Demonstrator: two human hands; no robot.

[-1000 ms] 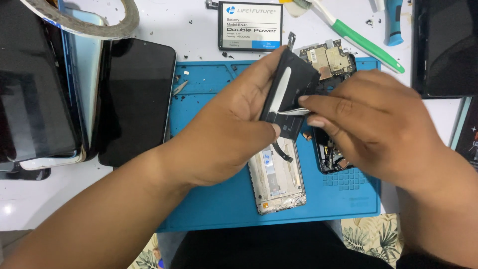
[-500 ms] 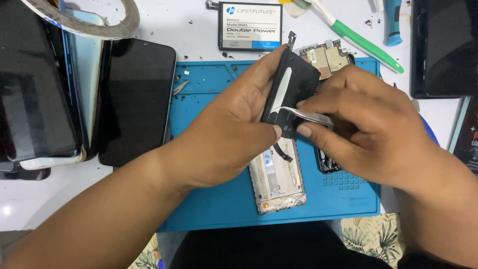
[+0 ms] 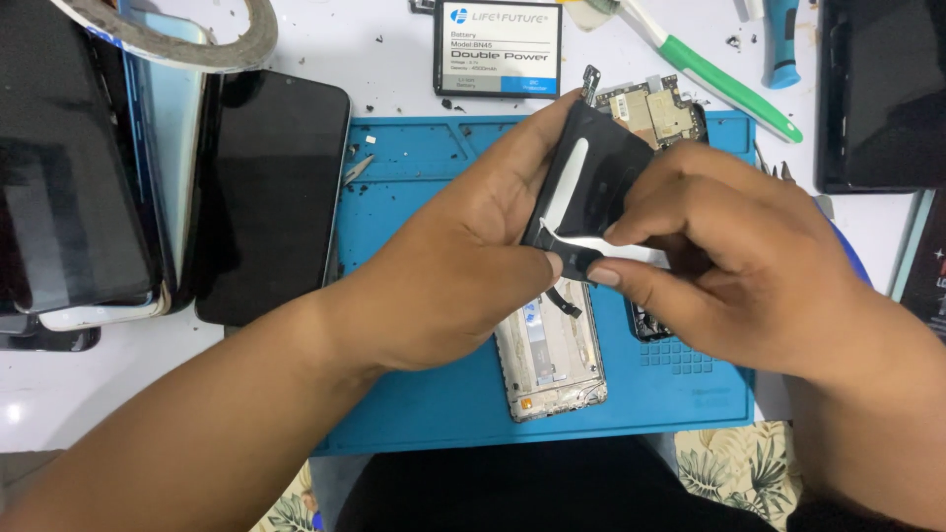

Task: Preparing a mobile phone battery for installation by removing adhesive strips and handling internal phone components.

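Your left hand [image 3: 463,266] holds the black battery [image 3: 586,182] raised above the blue mat [image 3: 424,394], thumb pressed at its lower corner and fingers wrapped round its far edge, so that grip is closed on the battery. The battery's long axis runs tilted, from its lower end by your thumb up and away toward the circuit board [image 3: 655,108] at the mat's top edge. Your right hand [image 3: 729,266] comes in from the right, and its thumb and forefinger are pinched narrow on the white strip [image 3: 601,246] that crosses the battery's lower end. That strip lies roughly across the battery's long axis, running from the battery's lower left corner toward your right fingertips; a second pale strip runs lengthwise up the battery's face. So the battery sits just left of the right hand's grip, touching it through the strip, and both hands are equally close. Directly under the battery lies the open phone frame [image 3: 552,360], flat on the mat, with a short black flex cable curling at its upper end. On the bench beyond the mat sit a boxed battery [image 3: 498,49], a green-handled brush [image 3: 719,74], and a dark phone [image 3: 271,197] to the left.
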